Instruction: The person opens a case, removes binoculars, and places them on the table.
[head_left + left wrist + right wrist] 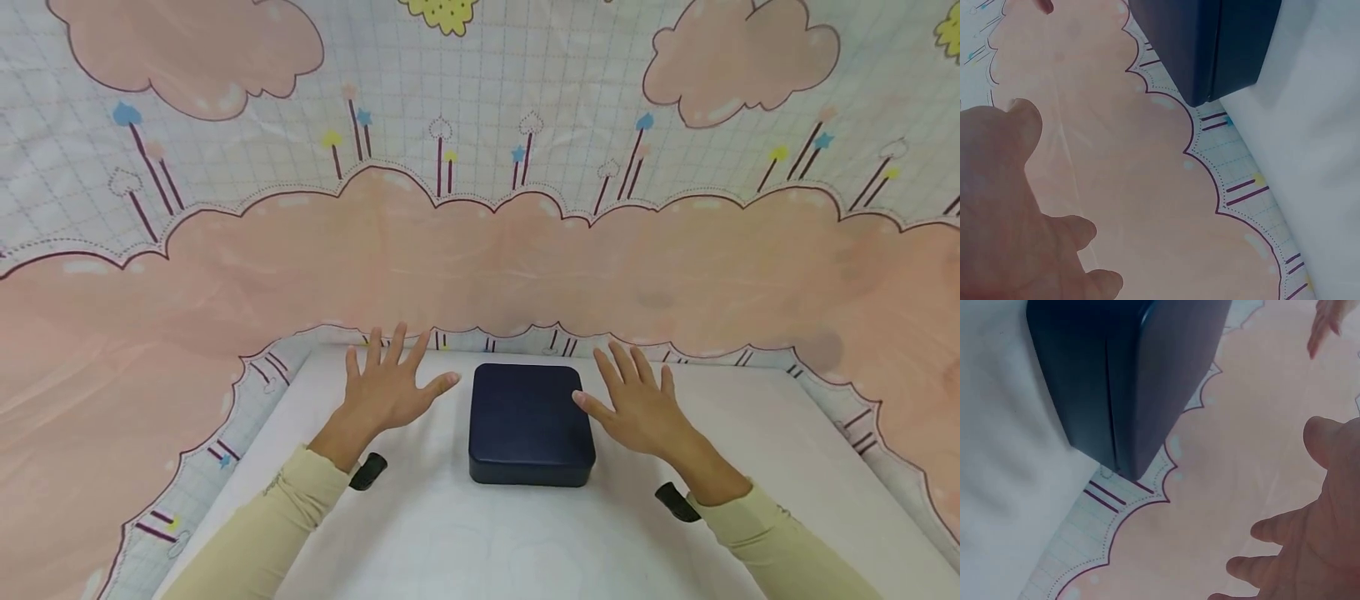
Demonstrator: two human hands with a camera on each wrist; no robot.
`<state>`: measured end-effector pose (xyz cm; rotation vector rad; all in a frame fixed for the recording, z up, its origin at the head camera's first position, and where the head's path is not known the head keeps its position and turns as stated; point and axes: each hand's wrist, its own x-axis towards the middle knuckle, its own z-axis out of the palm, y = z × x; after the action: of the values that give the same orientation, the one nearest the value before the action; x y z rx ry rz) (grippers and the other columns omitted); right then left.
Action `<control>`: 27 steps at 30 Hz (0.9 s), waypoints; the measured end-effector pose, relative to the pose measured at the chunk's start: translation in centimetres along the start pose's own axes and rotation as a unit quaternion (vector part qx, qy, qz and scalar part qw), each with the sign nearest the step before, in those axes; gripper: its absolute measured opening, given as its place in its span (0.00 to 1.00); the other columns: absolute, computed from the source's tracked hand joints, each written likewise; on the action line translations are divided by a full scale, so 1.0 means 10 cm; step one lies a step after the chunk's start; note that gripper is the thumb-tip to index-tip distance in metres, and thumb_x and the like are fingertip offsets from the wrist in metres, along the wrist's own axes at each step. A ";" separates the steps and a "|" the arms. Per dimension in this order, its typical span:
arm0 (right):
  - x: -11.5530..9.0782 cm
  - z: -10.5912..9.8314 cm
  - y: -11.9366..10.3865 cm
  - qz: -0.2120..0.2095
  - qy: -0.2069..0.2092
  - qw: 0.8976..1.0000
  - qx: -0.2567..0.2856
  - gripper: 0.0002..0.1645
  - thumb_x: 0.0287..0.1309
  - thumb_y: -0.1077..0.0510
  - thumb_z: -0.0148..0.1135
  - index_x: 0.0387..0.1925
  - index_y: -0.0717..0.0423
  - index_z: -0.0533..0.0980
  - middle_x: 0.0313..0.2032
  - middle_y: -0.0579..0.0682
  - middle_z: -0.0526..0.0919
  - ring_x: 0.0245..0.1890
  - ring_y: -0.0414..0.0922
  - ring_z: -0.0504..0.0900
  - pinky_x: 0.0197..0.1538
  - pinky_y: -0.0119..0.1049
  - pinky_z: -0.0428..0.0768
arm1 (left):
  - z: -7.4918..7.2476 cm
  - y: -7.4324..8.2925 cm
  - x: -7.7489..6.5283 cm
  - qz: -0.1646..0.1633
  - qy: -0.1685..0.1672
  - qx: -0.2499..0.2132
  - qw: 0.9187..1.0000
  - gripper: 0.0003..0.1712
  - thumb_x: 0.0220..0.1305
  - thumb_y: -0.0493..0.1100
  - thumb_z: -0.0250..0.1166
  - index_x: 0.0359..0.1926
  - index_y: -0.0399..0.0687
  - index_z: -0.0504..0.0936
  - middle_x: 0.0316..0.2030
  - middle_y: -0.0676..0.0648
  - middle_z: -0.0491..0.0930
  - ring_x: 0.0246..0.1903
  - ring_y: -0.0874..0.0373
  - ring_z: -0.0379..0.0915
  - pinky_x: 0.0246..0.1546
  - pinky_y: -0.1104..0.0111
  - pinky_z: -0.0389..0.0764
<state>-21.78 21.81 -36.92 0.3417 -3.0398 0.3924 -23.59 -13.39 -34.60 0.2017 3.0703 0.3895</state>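
Note:
A dark navy box with rounded corners lies on the white table between the two hands. A seam runs along its side in both wrist views, where the box's side is at the top. My left hand is raised left of the box with fingers spread, apart from it. On the other side my right hand is held up, fingers spread. Its thumb overlaps the box's right edge in the head view, but the right wrist view shows the hand apart from the box. Neither hand holds anything.
The white table extends around the box. Behind it and along both sides hangs a cloth printed with pink clouds and a grid. A small black device sits under the left wrist, and a similar one under the right.

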 end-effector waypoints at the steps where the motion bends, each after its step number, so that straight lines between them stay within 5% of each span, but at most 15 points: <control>1: 0.00 0.00 0.01 0.000 0.003 1.000 0.000 0.53 0.73 0.28 0.48 0.83 0.55 0.49 0.83 0.63 0.44 0.82 0.69 0.38 0.74 0.81 0.33 | 0.00 0.00 0.00 0.000 0.002 -0.001 1.000 0.55 0.68 0.83 0.44 0.85 0.67 0.37 0.85 0.41 0.31 0.82 0.32 0.20 0.75 0.28 0.24; 27: -0.06 0.21 0.11 0.015 -0.002 1.000 0.012 0.52 0.74 0.29 0.48 0.83 0.56 0.51 0.83 0.65 0.47 0.81 0.71 0.42 0.73 0.82 0.38 | 0.24 -0.07 -0.03 0.004 0.001 -0.007 1.000 0.55 0.70 0.81 0.44 0.85 0.57 0.43 0.85 0.40 0.31 0.82 0.33 0.19 0.77 0.30 0.31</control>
<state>-21.54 22.45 -39.30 0.2983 -3.0506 0.4302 -23.19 -13.47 -37.10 0.2142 3.0683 0.4105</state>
